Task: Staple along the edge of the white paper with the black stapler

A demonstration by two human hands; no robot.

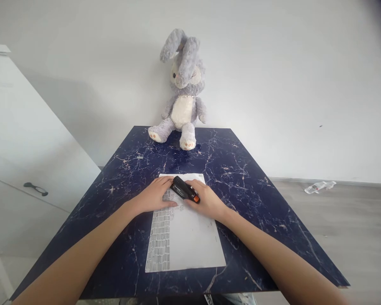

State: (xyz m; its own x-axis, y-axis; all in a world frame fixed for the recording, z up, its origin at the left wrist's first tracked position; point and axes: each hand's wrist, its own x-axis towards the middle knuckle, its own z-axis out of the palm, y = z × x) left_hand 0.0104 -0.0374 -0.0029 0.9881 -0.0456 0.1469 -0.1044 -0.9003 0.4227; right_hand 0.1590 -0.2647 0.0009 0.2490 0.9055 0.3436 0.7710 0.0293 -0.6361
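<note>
A white sheet of paper (193, 245), with a band of grey printed text along its left side, lies on the dark blue marbled table. Over its upper part is a black stapler (181, 189) with an orange tip, set at a slant. My right hand (206, 199) grips the stapler's orange end between thumb and fingers. On the left edge of the paper rests my left hand (155, 195), fingers stretched out and thumb apart. Its fingertips come up to the stapler's far end; whether they touch it I cannot tell.
A grey plush rabbit (184, 84) sits at the table's (247, 169) far edge against the wall. To the left stands a white cabinet (25, 127) with a black handle (35, 189). Some clear plastic packaging (319, 187) lies on the floor at right.
</note>
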